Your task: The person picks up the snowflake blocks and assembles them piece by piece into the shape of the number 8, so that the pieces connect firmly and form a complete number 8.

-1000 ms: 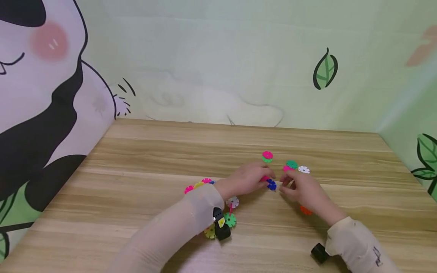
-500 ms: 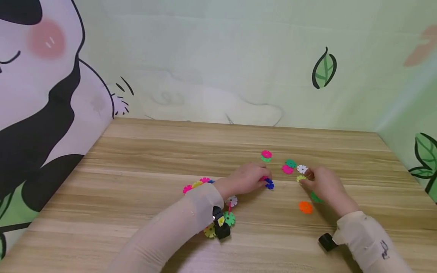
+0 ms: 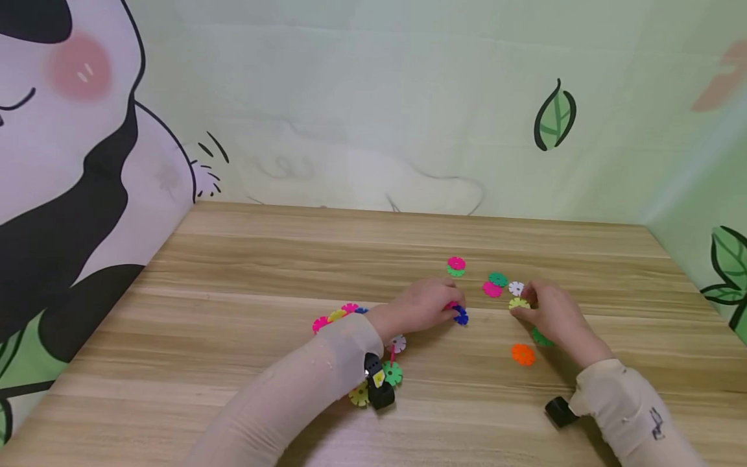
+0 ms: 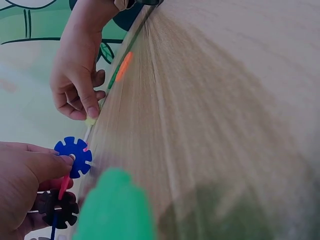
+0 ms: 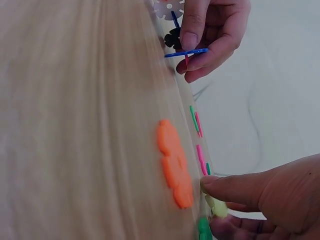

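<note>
My left hand (image 3: 423, 305) pinches blue snowflake disc (image 3: 461, 316); my right hand (image 3: 551, 314) pinches yellow-green disc (image 3: 517, 303); orange disc (image 3: 522, 354) at 6 o'clock.

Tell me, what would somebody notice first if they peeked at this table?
Probably the bright plastic flower discs scattered on the wooden table. The left hand holds joined discs with a blue disc on the end, near the middle. To its right, the right hand pinches a yellow disc, with an orange disc lying flat just in front.
</note>
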Demonstrator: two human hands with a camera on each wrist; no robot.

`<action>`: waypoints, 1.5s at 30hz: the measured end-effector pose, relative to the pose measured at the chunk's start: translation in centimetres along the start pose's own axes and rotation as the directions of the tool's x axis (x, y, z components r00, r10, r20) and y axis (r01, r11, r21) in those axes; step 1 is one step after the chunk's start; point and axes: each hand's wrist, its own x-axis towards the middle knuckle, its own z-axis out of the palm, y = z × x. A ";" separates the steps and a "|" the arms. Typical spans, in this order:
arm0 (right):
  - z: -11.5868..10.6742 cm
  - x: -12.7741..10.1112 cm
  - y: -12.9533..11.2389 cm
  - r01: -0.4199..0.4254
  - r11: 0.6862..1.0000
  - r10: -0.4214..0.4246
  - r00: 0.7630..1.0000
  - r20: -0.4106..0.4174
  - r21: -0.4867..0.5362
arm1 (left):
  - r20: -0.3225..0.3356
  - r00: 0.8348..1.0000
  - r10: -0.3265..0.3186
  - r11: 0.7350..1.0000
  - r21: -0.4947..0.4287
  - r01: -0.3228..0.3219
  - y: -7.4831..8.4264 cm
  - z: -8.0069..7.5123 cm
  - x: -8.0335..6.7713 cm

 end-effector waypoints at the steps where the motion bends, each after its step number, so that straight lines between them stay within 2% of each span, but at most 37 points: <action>1: 0.0 0.0 0.0 -0.001 1.000 0.001 1.000 0.000 0.013 | -0.001 1.000 0.001 1.000 -0.002 -0.001 0.0 0.0 0.0; 4: 0.0 -0.1 0.0 -0.017 0.995 0.015 1.000 0.017 0.097 | -0.006 1.000 0.001 1.000 -0.013 -0.001 -0.1 0.2 0.0; 7: -0.1 -0.2 -0.2 -0.051 0.971 0.041 0.998 0.048 0.232 | -0.008 1.000 -0.001 1.000 -0.028 0.001 -0.1 0.2 0.0; 10: 0.0 -0.3 -0.6 -0.057 0.929 0.037 0.997 0.062 0.366 | -0.008 1.000 -0.004 0.999 -0.043 0.003 -0.2 0.3 0.0; 12: 0.3 -0.5 -1.0 -0.036 0.894 0.001 0.997 0.080 0.446 | -0.007 1.000 -0.004 0.999 -0.047 0.004 -0.3 0.3 0.0; 17: 1.1 -1.1 -2.2 -0.035 0.805 -0.099 0.977 0.192 0.592 | -0.004 1.000 -0.008 0.999 -0.049 0.007 -0.2 0.2 0.0; 23: 1.6 -1.6 -2.9 -0.013 0.761 -0.162 0.964 0.210 0.648 | -0.008 1.000 -0.008 0.999 -0.048 0.008 -0.2 0.2 0.0; 28: 2.1 -1.8 -3.1 -0.052 0.715 -0.163 0.957 0.238 0.697 | -0.009 1.000 -0.002 0.999 -0.052 0.002 -0.2 0.3 0.1; 33: 2.6 -2.0 -3.4 -0.126 0.655 -0.134 0.951 0.278 0.745 | -0.007 1.000 -0.004 0.998 -0.056 0.003 -0.2 0.3 0.1; 37: 3.0 -2.1 -3.7 -0.153 0.624 -0.112 0.953 0.282 0.766 | -0.005 1.000 0.001 0.998 -0.057 -0.001 -0.2 0.3 0.1; 42: 3.5 -2.1 -4.1 -0.165 0.597 -0.089 0.959 0.270 0.785 | -0.001 1.000 -0.029 0.998 -0.062 0.029 -0.2 0.3 0.1; 45: 3.8 -2.0 -4.4 -0.174 0.591 -0.061 0.964 0.258 0.787 | 0.007 0.998 -0.058 0.997 -0.057 0.058 0.0 0.2 0.0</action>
